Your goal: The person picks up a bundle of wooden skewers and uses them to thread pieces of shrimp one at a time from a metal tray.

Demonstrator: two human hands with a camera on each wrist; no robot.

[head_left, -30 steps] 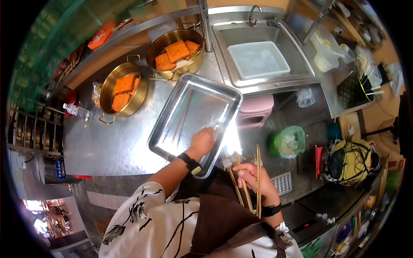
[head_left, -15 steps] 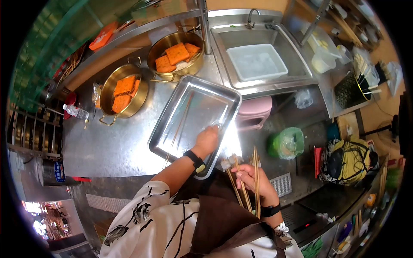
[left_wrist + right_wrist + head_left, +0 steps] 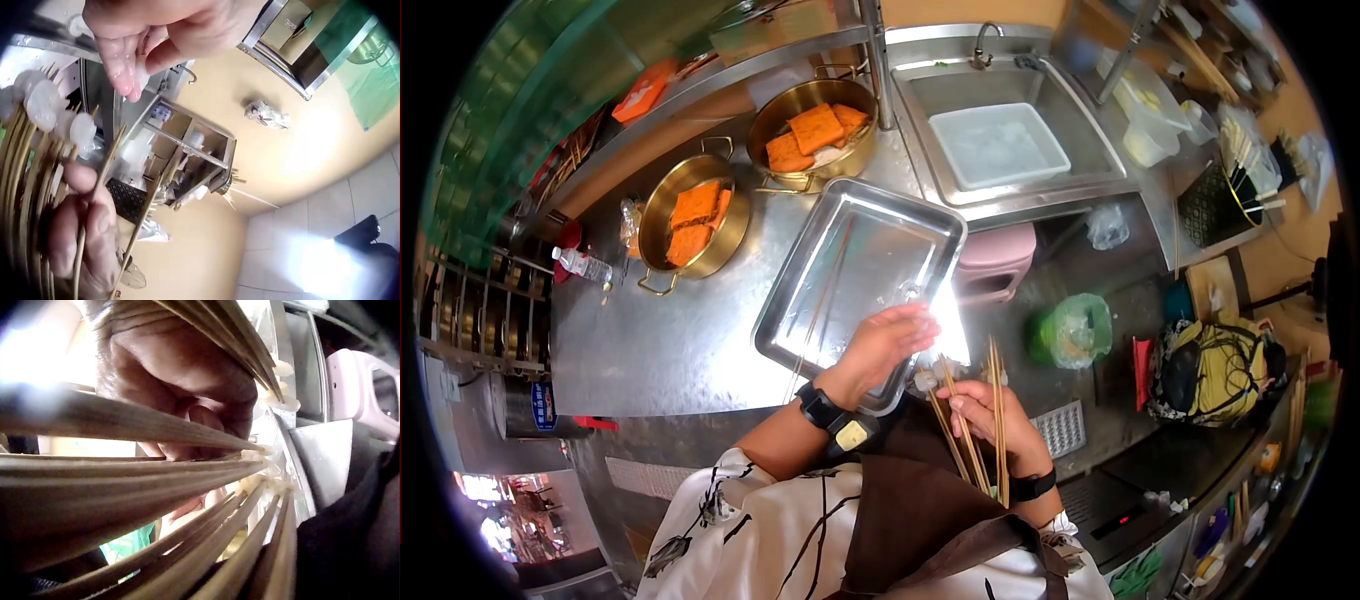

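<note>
My left hand (image 3: 885,345) is over the near right side of a shallow metal tray (image 3: 880,240). Its wet fingertips and thumb pinch a translucent white piece (image 3: 142,74), seen in the left wrist view. Beside it, lower and to the right, my right hand (image 3: 1005,420) grips several bamboo skewers (image 3: 970,442), spread apart and tips up. Translucent white pieces (image 3: 42,109) are threaded near the skewer tips. A few small clear bits lie in the tray by the left hand, and thin sticks (image 3: 812,310) lie along its left side.
Two brass pots (image 3: 735,240) with orange slabs stand on the steel counter (image 3: 630,340) behind and left of the tray. A sink (image 3: 1100,160) holding a white tub (image 3: 1000,180) is at the back. Right of the counter are a pink stool (image 3: 1000,262) and a green bin (image 3: 1072,330).
My left hand has come up from inside the tray and moved nearer to me, towards the skewer tips. The right hand with its skewers has hardly moved.
</note>
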